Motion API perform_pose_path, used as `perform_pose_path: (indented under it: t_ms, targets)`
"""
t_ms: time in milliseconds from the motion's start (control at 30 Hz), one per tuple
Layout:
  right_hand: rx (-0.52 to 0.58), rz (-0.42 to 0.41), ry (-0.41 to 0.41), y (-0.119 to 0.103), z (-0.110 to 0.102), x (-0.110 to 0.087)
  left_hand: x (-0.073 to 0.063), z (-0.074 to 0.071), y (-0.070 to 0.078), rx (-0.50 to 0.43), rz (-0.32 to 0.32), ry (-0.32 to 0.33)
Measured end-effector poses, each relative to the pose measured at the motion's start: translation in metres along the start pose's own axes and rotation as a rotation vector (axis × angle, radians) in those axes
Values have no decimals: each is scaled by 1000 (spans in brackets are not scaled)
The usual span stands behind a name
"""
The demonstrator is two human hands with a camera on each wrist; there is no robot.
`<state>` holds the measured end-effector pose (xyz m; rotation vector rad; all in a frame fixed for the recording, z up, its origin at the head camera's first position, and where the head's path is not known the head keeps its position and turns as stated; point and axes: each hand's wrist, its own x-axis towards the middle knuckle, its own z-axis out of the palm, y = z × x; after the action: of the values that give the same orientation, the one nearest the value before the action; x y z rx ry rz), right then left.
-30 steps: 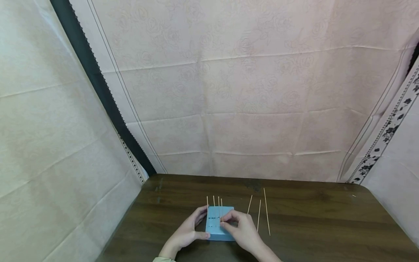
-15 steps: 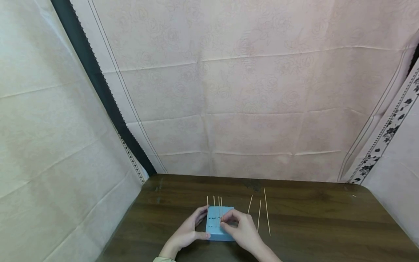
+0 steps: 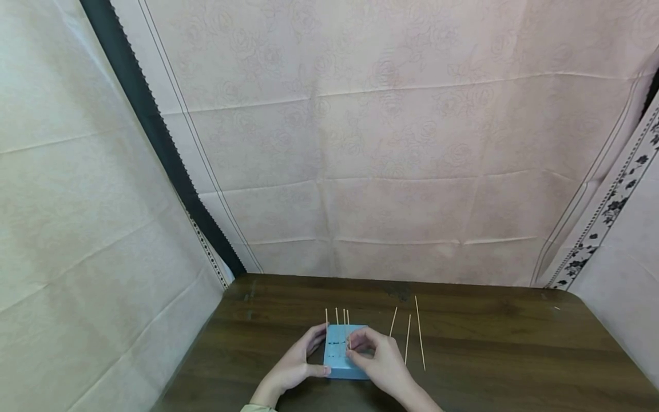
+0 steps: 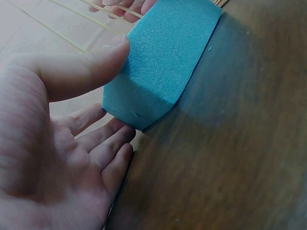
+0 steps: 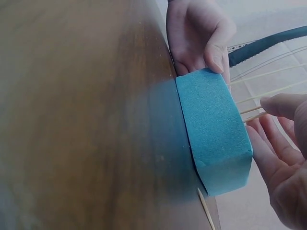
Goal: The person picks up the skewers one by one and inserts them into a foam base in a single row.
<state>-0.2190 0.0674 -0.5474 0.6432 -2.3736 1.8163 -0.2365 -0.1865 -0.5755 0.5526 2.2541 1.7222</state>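
A light-blue foam block point(image 3: 346, 372) lies on the brown table, with several thin wooden skewers point(image 3: 326, 317) standing in its top. My left hand point(image 3: 294, 361) holds the block's left side, its thumb point(image 4: 91, 69) on the near corner and its fingers farther along. Over the right part of the top, my right hand point(image 3: 380, 356) pinches a skewer point(image 5: 253, 110) between thumb and fingertips. Where this skewer meets the foam is partly hidden by the fingers. Rows of small dark marks point(image 3: 336, 343) show on the block's top.
Three loose skewers point(image 3: 419, 335) lie on the table point(image 3: 489, 355) to the right of the block. A pale patterned cloth point(image 3: 386, 149) hangs behind the table, and more cloth hangs at both sides.
The pinched skewer's upper end has shifted very slightly left, closer to the one beside it. Both hands and the block stay almost where they were.
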Motion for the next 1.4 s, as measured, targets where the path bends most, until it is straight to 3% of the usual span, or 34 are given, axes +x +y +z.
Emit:
perform_pose_path:
  t_ms: [500, 933, 1133, 1400]
  targets:
    - [29, -16, -29, 0, -5, 0, -1, 0, 1, -7, -1, 1]
    - [-6, -9, -111, -3, -25, 5, 0, 0, 1, 3, -10, 14]
    - [-76, 11, -108, -3, -43, 8, 0, 2, 0, 4, -19, 27]
    - [-170, 123, -12, 8, -85, 14, 0, 2, 2, 16, -40, 35]
